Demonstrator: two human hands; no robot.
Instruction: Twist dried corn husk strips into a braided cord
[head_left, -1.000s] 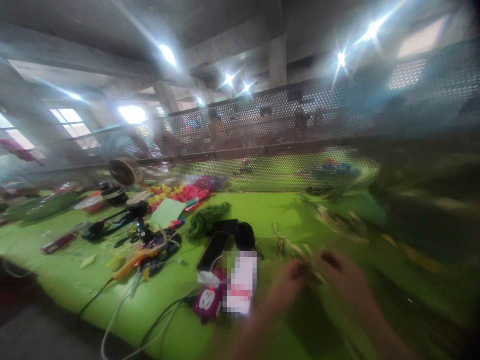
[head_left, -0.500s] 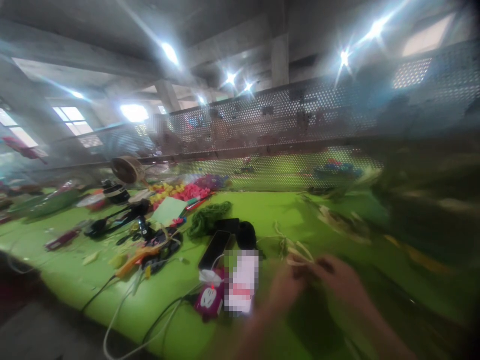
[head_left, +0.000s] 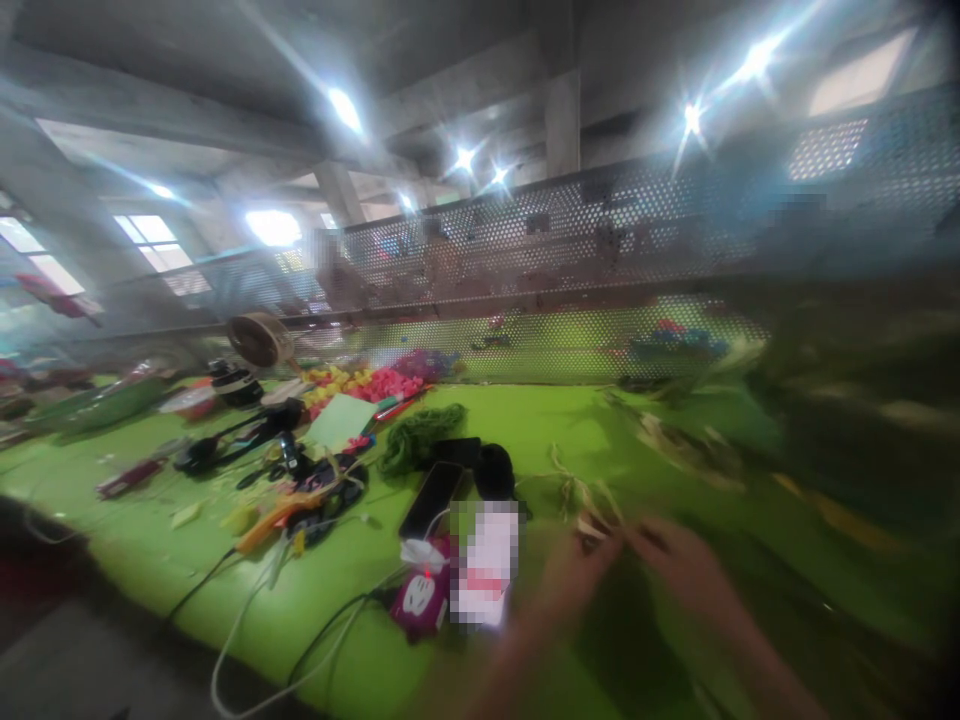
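My left hand [head_left: 581, 560] is closed in a pinch on pale, straw-coloured strips [head_left: 594, 502], whose thin ends stick up and away over the green tabletop. Close against it on the right, my right hand [head_left: 670, 548] has its fingers curled together at the lower end of the strips. What exactly lies between its fingertips is blurred. A smartphone [head_left: 491, 560] with a lit, pixelated screen lies just left of my left hand. Behind it stands a round black object [head_left: 493, 472].
A purple power adapter [head_left: 420, 595], a dark phone [head_left: 433, 500] and green yarn [head_left: 421, 438] lie to the left. Further left are an orange glue gun [head_left: 281, 515], cables and a small fan [head_left: 259, 340]. Dried leaves [head_left: 686, 445] and a perforated metal screen [head_left: 517, 345] stand beyond.
My left hand has turned slightly, and the strips' loop between the fingers has narrowed and stands more upright. The right hand has shifted very little. The view has moved slightly.
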